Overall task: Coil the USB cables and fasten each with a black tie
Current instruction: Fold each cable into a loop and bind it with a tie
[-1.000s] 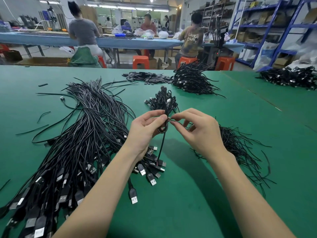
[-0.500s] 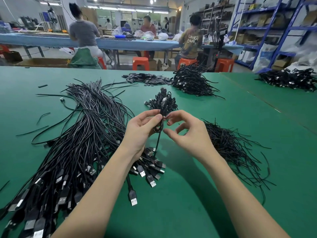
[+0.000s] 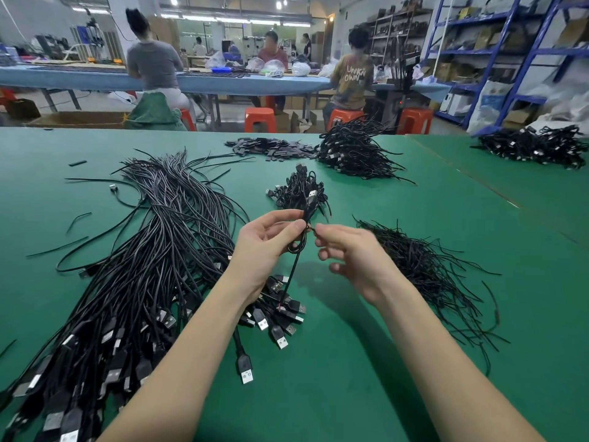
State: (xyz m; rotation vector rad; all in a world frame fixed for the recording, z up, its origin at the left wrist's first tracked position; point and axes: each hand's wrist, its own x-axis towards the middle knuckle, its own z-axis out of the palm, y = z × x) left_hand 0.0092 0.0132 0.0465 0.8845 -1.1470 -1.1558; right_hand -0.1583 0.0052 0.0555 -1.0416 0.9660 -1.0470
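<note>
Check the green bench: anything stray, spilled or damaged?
No damage visible. A few strays lie apart from the piles on the green table: a small black strip at far left and loose black ties beside the uncoiled cable bundle. One USB plug juts toward the near edge.

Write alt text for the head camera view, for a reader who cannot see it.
Above a green table, a person's left hand holds a coiled USB cable while the right hand pinches a black tie at the coil. Loose uncoiled cables lie left, spare ties right, and finished coils just beyond the hands.
</note>
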